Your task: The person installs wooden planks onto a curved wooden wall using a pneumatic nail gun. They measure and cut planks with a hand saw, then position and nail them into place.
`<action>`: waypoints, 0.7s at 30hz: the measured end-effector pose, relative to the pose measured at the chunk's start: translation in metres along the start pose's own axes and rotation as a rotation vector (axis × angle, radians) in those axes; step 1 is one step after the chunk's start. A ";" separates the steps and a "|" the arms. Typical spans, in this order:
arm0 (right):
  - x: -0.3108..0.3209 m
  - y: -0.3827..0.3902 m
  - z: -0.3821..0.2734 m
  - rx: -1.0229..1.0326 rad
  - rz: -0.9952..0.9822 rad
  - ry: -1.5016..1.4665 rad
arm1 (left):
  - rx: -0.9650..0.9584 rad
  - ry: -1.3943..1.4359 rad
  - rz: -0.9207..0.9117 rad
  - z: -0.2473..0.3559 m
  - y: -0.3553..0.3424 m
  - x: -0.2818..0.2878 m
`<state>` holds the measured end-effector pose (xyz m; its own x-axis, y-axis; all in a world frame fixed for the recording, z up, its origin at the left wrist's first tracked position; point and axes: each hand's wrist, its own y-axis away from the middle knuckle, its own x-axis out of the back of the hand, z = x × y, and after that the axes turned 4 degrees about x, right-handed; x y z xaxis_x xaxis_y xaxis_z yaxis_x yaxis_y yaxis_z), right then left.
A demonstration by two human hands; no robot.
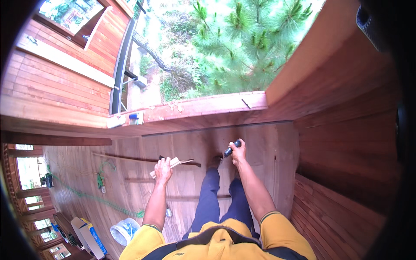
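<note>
My left hand [163, 171] is closed around a short pale wood strip [174, 162], held out over the plank floor. A small dark end shows above its fingers, and I cannot make out what it belongs to. My right hand [238, 153] grips a black cylindrical tool [229, 151], tilted toward the lower left; its exact kind does not show. Both hands are apart, in front of my legs. Beyond the left hand, a long thin wood strip [125, 157] lies on the floor.
A wooden sill [195, 105] crosses ahead, bearing a small blue-and-white container [133, 118] and a thin dark object [246, 103]. A plank wall [342, 208] rises at right. At left are a green hose [97, 199], a white bucket [125, 232] and a cardboard box [85, 236].
</note>
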<state>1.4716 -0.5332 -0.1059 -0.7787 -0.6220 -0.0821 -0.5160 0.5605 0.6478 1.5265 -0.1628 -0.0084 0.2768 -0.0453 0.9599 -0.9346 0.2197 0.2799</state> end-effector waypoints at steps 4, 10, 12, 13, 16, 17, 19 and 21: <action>-0.050 -0.034 0.023 -0.062 0.187 -0.144 | -0.096 0.053 -0.057 -0.006 -0.071 -0.026; -0.078 -0.094 0.068 -0.257 0.252 -0.170 | -0.177 0.076 0.075 -0.019 -0.151 -0.030; -0.084 -0.111 0.083 -0.291 0.284 -0.263 | -0.171 0.111 0.109 -0.020 -0.162 -0.027; -0.087 -0.118 0.088 -0.186 0.242 -0.298 | -0.163 0.129 0.150 -0.018 -0.163 -0.026; -0.095 -0.134 0.093 -0.085 0.201 -0.383 | -0.057 0.189 0.180 -0.013 -0.152 -0.028; -0.098 -0.137 0.090 -0.100 0.194 -0.426 | 0.004 0.229 0.186 -0.012 -0.143 -0.030; -0.102 -0.141 0.083 -0.127 0.172 -0.507 | 0.101 0.300 0.176 -0.010 -0.122 -0.037; -0.103 -0.140 0.073 -0.155 0.143 -0.590 | 0.212 0.422 0.059 -0.006 -0.097 -0.049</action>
<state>1.5978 -0.5083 -0.2433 -0.9248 -0.1151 -0.3627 -0.3692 0.5022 0.7820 1.6049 -0.1758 -0.0822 0.2477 0.3707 0.8951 -0.9642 0.0044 0.2650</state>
